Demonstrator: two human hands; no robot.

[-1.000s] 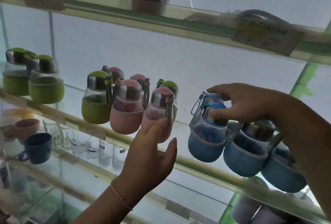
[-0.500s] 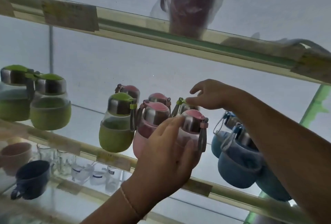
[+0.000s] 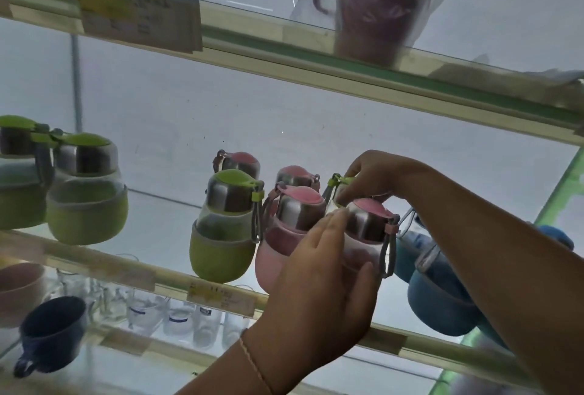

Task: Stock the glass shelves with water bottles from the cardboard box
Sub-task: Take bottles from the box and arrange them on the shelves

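View from below the middle glass shelf [image 3: 104, 263]. The left hand [image 3: 319, 287] is wrapping around the front pink bottle [image 3: 368, 230], its fingers [image 3: 328, 230] lying pressed together along the bottle's left side and its thumb [image 3: 363, 284] curling under the clear body on the right; the bottle is standing upright at the shelf's front edge. Just left of those fingers, a second pink bottle [image 3: 286, 236] is touching them, and a green bottle [image 3: 226, 227] is standing beside it. The right hand [image 3: 376, 176] is reaching in behind, its fingertips pinching what appears to be the green strap [image 3: 339, 181] of a rear bottle, though the bottle itself is mostly hidden. Behind the fingers, two further pink lids [image 3: 241, 162] are showing. Right of the thumb, under the right forearm, blue bottles [image 3: 439, 296] are sitting. Well left of both hands, two more green bottles [image 3: 87, 189] are standing. On the shelf below, clear glasses [image 3: 177, 315] and a dark blue cup [image 3: 52, 334] are resting.
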